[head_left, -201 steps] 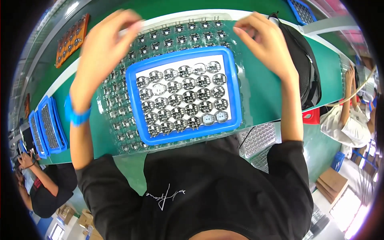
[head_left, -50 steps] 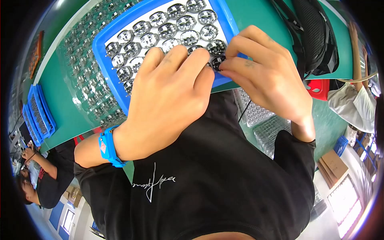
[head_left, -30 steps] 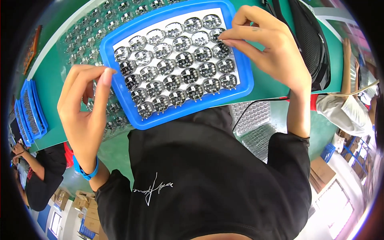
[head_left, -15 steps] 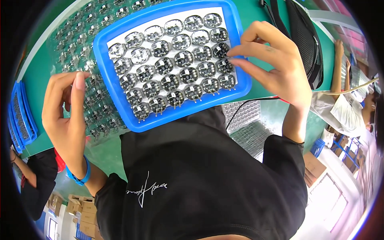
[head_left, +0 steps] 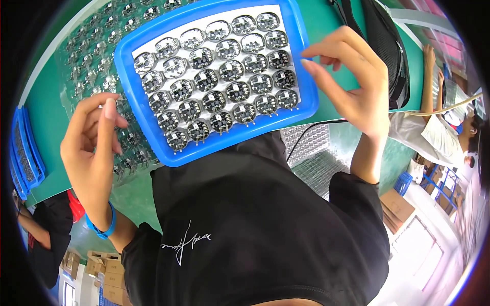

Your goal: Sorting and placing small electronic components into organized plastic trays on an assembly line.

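A blue tray (head_left: 312, 86) lies before me, lined with white sheet. On the sheet sit several rows of small round circuit boards (head_left: 214, 101) with shiny parts and short metal pins. My right hand (head_left: 357, 76) is held over the tray's right rim, its thumb and index finger apart with nothing visible between them. My left hand (head_left: 92, 143) is beside the tray's left rim, over a clear plastic tray (head_left: 69, 71) of similar small parts. Its thumb and index finger are brought together and the other fingers curled; what lies between the tips, if anything, cannot be made out.
Blue trays (head_left: 25, 153) stand stacked at the table's far left. A black bag (head_left: 390, 56) lies on the green table (head_left: 326, 15) at the right. Cartons (head_left: 112, 275) stand on the floor at lower left. Other people sit along both sides, one arm (head_left: 427, 76) resting at right.
My right hand has drawn back rightward from the boards at the tray's right side to its rim. My left hand has shifted slightly right, and its lower fingers show more.
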The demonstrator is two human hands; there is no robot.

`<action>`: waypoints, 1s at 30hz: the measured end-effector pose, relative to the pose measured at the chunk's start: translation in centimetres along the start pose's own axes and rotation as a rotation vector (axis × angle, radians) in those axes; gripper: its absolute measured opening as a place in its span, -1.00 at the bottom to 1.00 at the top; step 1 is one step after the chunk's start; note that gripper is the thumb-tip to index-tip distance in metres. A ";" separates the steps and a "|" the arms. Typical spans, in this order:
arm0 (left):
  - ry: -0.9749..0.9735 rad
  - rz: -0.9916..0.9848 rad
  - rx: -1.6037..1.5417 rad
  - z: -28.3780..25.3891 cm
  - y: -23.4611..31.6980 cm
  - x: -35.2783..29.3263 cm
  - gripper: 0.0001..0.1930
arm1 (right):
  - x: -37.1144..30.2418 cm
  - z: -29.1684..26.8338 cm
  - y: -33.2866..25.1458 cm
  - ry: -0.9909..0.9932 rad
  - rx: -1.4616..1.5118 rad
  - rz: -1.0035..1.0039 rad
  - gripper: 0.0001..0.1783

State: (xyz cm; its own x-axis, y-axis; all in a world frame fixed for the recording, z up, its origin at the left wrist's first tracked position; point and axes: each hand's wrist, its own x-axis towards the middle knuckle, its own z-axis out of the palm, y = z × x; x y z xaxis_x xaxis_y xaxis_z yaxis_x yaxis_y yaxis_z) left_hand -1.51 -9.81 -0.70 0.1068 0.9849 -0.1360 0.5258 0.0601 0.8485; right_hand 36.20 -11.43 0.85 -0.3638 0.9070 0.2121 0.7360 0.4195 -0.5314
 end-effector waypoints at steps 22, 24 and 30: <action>-0.079 -0.119 -0.117 0.5 -0.7 0.1 -0.80 | -3.4 1.7 0.2 -0.048 0.080 -0.133 -0.73; -0.072 -0.118 -0.118 0.4 -0.8 0.0 -0.79 | -3.3 1.7 0.6 -0.087 0.090 -0.181 -0.73; -0.020 -0.064 -0.073 -0.4 -0.5 0.1 -0.79 | -3.3 1.9 1.0 -0.096 0.095 -0.239 -0.72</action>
State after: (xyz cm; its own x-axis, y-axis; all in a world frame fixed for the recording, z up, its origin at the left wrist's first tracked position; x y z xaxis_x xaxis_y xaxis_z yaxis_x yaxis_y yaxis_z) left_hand -2.10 -9.68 -0.91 0.0922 0.9753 -0.2006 0.4695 0.1351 0.8726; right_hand 37.06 -14.13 -1.90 -0.5769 0.7729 0.2642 0.5675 0.6119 -0.5509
